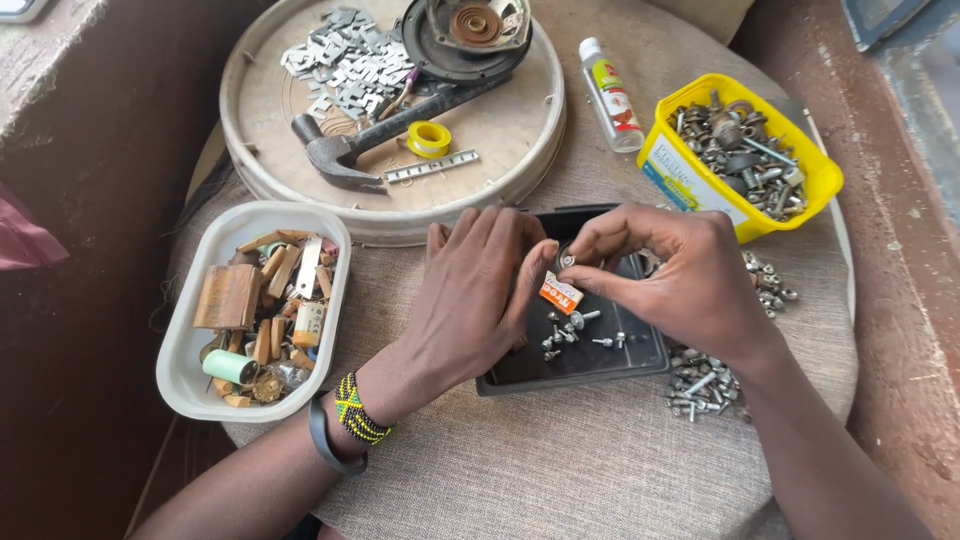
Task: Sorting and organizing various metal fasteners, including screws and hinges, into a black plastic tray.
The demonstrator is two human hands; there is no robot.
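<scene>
Where both hands meet above the black tray (640,360), a small metal nut or washer (567,260) sits pinched between fingertips. Right hand (680,275) grasps it from the right with thumb and forefinger; left hand (480,290) presses its thumb tip against it from the left, remaining fingers curled loosely. Piece too small to name more exactly.

Just below it, inside the tray: an orange-and-white packet (560,293), then loose screws (570,330). Left wrist carries a beaded bracelet (356,410) and a dark band (325,440).

Right of the tray, a heap of bolts and nuts (700,385) on the cloth-covered table (560,470). Beyond, a yellow tub (740,150) of hardware and a small clear bottle (611,95).

Left side: white tray (185,370) with wooden bits and spools. Far side: round tray (400,130) with a hammer (370,140), yellow tape roll (429,138), metal plates (345,65).
</scene>
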